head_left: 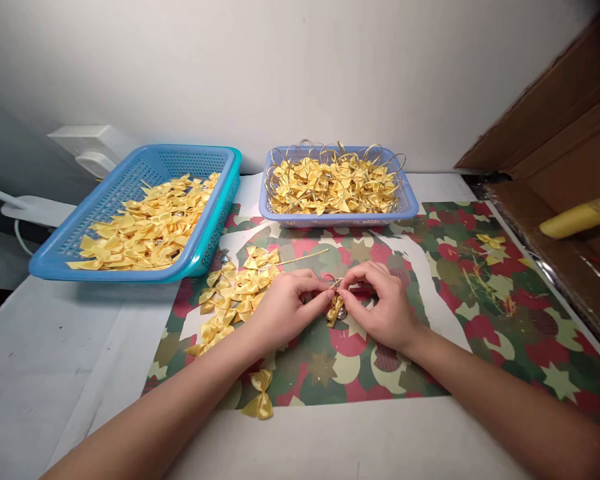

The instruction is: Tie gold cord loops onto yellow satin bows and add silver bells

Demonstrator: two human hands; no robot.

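Over the patterned sheet, my left hand (287,307) and my right hand (383,303) face each other with closed fingertips. Both pinch a thin gold cord (336,283), which curves up in a small loop between them. Just below the fingertips is a gold ribbon bow (334,311) with a small silver bell (342,313) beside it. Exactly how cord and bow join is hidden by my fingers. Left of my left hand lies a loose pile of yellow satin bows (240,293), with a straight gold cord (305,257) sticking out. Another bow (261,393) lies by my left forearm.
A blue basket (100,193) of bows stands at the left, stacked in a turquoise one. A lilac basket (337,219) at the back holds bows with looped gold cords. Cord scraps (490,283) lie on the patterned sheet (525,347) at right, beside a cardboard box (565,147).
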